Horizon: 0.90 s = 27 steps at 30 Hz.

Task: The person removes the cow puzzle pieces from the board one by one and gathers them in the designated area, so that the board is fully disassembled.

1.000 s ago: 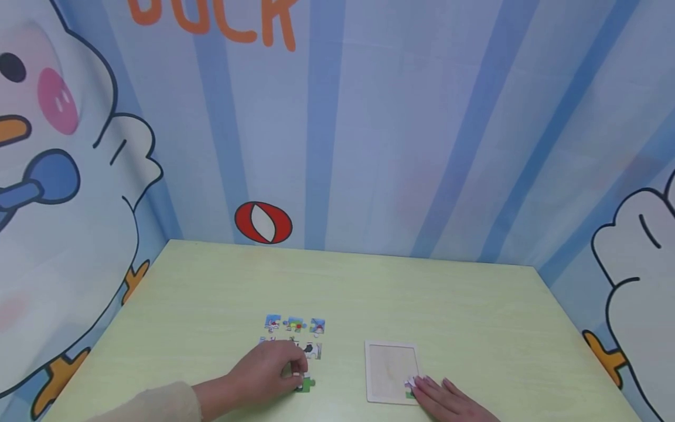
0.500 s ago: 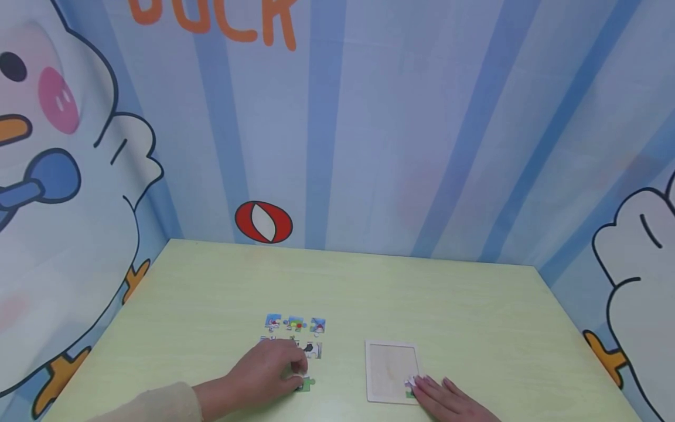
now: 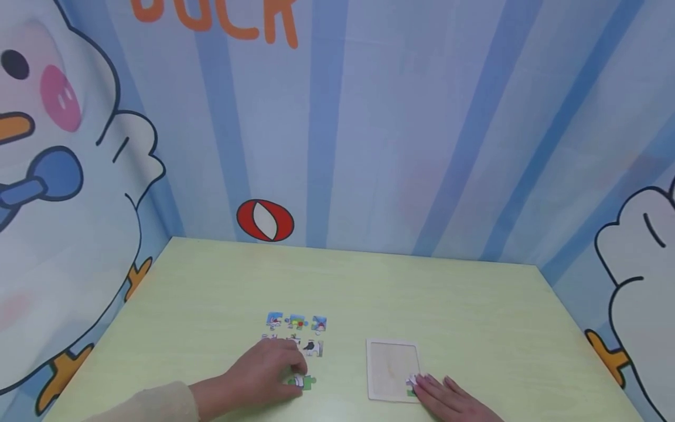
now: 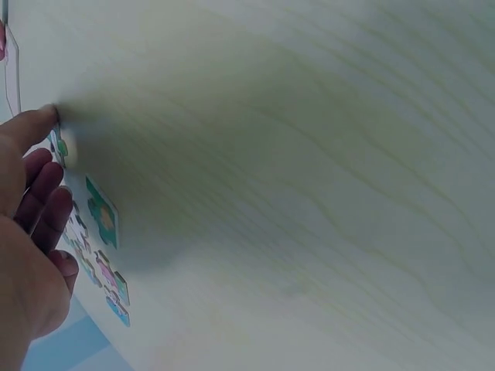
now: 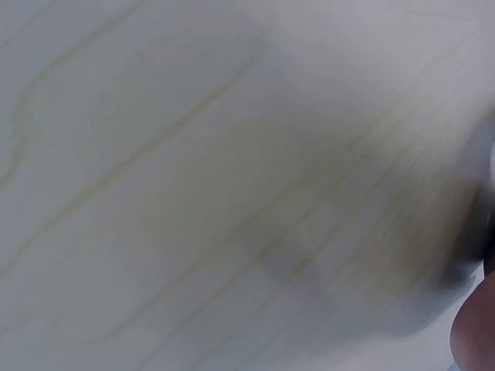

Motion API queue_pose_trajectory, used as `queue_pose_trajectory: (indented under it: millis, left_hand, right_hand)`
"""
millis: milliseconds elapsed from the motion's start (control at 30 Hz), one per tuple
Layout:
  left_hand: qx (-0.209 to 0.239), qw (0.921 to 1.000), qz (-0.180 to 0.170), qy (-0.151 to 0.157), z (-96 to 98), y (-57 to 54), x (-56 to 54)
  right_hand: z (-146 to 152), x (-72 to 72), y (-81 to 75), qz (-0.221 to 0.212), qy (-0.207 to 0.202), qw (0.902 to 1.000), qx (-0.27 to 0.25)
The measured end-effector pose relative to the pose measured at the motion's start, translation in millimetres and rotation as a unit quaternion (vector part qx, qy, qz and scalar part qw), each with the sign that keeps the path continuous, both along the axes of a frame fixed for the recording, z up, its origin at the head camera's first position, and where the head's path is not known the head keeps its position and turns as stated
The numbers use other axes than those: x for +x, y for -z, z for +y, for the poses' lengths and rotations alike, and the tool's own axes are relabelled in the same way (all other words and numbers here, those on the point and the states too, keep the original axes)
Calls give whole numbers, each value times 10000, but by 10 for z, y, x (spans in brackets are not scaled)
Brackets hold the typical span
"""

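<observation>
In the head view, my left hand (image 3: 263, 370) is bent over a green and white jigsaw piece (image 3: 303, 383) lying flat on the table. Thumb and forefinger stand apart on either side of that piece; whether they touch it I cannot tell. More jigsaw pieces (image 3: 296, 322) lie in rows just beyond, some partly covered by the hand. The left wrist view shows a green piece (image 4: 103, 212) below the curved fingers (image 4: 52, 216). My right hand (image 3: 457, 401) rests with straight fingers at the lower right corner of a wooden puzzle tray (image 3: 392, 366), fingertips on a jigsaw piece (image 3: 411, 387) inside it.
The pale yellow table (image 3: 448, 310) ends at the back against a blue striped backdrop (image 3: 379, 129) with printed ducks. A strip of bare tabletop lies between the loose pieces and the tray.
My left thumb and forefinger have spread a little, so more of the green and white piece shows between them. The right hand holds its place on the tray. The head view has shifted slightly.
</observation>
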<state>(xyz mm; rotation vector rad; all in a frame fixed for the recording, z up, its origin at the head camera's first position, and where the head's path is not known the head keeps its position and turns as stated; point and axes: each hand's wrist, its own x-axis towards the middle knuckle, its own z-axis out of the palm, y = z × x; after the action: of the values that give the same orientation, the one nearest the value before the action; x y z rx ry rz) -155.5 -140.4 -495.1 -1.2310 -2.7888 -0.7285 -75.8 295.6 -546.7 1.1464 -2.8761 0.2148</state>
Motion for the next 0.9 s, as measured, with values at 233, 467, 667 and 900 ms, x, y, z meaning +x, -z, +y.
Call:
queue_pose_trajectory:
  millis: [233, 467, 667, 900]
  left_hand:
    - [49, 9999, 92, 60, -13, 14, 0]
    - [-42, 9999, 103, -59, -20, 10, 12]
    - [-104, 9999, 65, -111, -26, -2, 15]
    - [-244, 9978, -407, -459, -54, -154, -44]
  right_hand:
    - [-13, -1, -19, 33, 17, 10000, 59]
    - [-26, 3, -22, 55, 30, 9999, 142]
    - [-8, -8, 7, 330, -148, 9993, 113]
    - [-6, -17, -12, 161, -98, 9997, 143]
